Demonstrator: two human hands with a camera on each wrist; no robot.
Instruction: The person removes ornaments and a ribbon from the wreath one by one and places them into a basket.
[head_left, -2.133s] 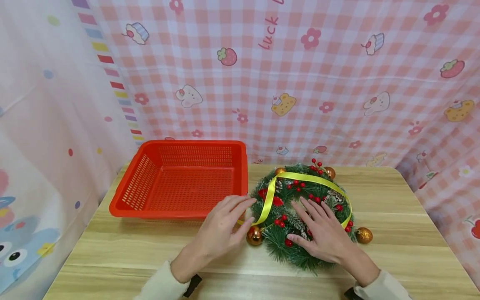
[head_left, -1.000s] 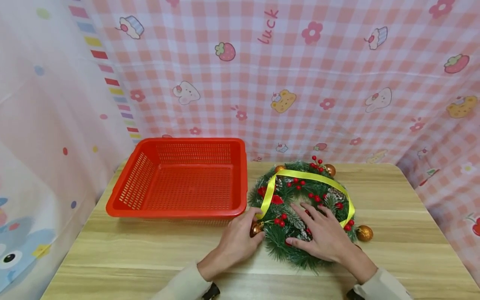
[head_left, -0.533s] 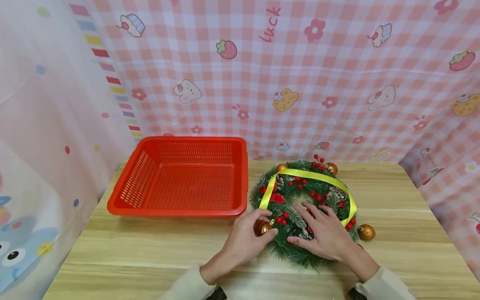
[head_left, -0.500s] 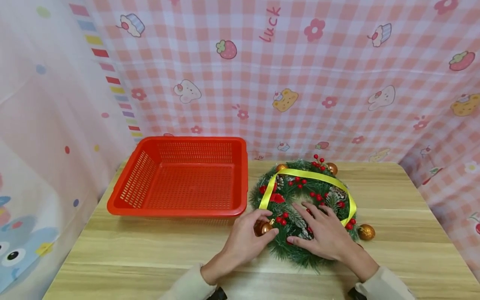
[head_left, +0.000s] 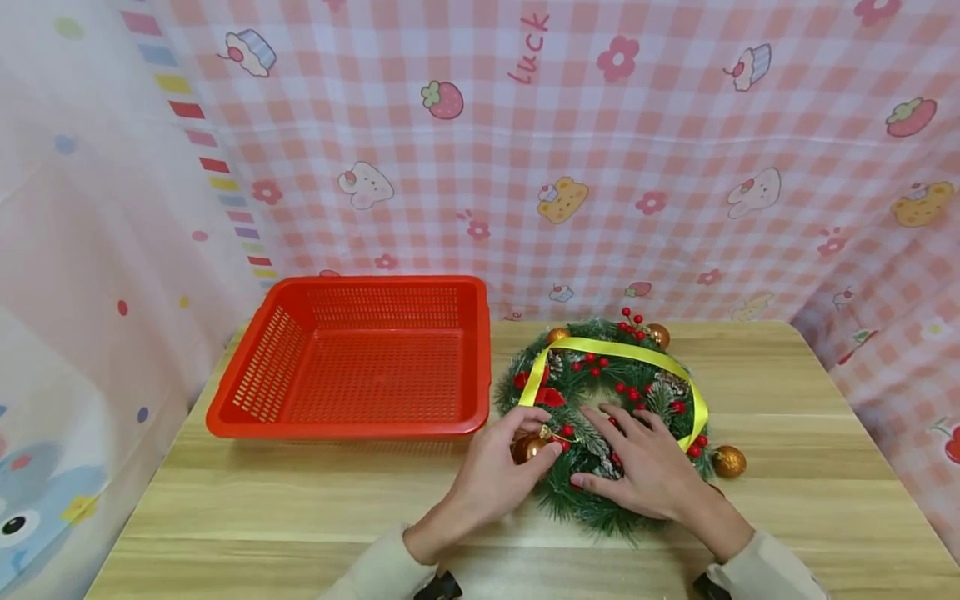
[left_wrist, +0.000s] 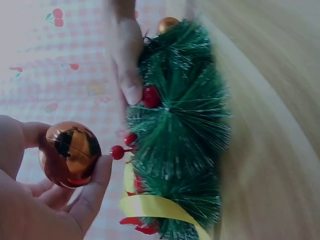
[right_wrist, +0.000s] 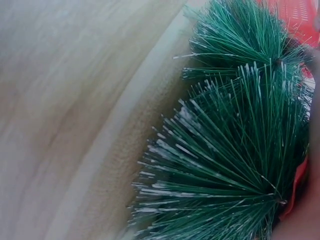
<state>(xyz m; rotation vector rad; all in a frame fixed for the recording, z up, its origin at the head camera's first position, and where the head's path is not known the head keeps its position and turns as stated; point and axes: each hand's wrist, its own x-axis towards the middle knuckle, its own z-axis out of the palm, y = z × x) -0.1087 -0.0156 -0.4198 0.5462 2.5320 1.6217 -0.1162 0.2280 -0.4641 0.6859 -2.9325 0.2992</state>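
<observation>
Resting on the pale wood-grain tabletop at the left, a rectangular red perforated plastic basket is seen. To its right, a shiny copper-gold round bauble is pinched between thumb and fingers of the left hand, at the near left edge of a round green artificial-pine wreath. Across the wreath a glossy yellow ribbon is draped; on its near right part the right hand is laid, fingers spread apart, nothing gripped. Farthest right, a textured gold round bauble is placed just beyond the wreath's edge. For good work, the pinched bauble is best held lightly, its cap turned clear of the needles, and the wreath pressed only enough to be steadied. On the pink-and-white checked fabric backdrop, "luck" can be read; no brand or label can be made out.
</observation>
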